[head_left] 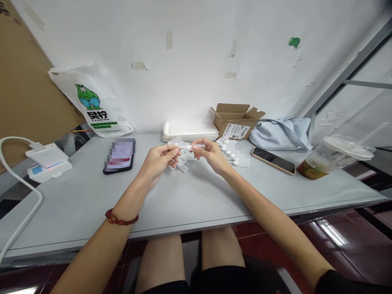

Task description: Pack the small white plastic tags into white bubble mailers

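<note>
Above the grey desk, my left hand (161,159) and my right hand (211,153) are pinched close together. A small clear tube-like piece with a white part (199,146) shows at the right fingertips. The left thumb and fingers are closed at the other end, on something small that I cannot make out. Whether the hands share one piece or hold two joined ones is not clear. Beneath and behind the left fingers lie several loose translucent pieces (183,167). Right of the right hand, several similar clear pieces with round white ends (233,157) lie in a row.
Behind the hands are a stack of white flat trays (191,130) and an open cardboard box (234,122). A phone (120,156) and a white charger (49,159) are left; another phone (273,160), a blue cloth bag (280,134) and a drink cup (332,157) are right.
</note>
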A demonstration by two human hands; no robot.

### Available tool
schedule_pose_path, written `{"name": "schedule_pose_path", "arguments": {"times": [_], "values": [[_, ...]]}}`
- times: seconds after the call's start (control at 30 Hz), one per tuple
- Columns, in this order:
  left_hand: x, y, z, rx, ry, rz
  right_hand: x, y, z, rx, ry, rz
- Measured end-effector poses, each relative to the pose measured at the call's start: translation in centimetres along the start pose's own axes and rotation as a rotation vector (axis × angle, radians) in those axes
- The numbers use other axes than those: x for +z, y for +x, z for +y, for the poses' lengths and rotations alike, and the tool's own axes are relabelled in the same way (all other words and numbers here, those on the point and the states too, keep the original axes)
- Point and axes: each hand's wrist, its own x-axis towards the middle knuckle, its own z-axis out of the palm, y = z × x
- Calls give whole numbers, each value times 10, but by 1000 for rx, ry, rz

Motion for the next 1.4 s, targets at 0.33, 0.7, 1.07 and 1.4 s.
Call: {"name": "schedule_pose_path", "arguments": {"times": [0.33,0.7,1.07,1.4], "values": [[6,-1,-6,124,344,66,2,-3,-7,18,-218,0],[8,0,-9,104,288,66,7,-6,0,19,-158,-2],[-7,-1,7,25,132,-5,8,-1,5,-11,40,19],[1,0,-2,46,197,-5,10,-2,9,-2,-52,-9]]}}
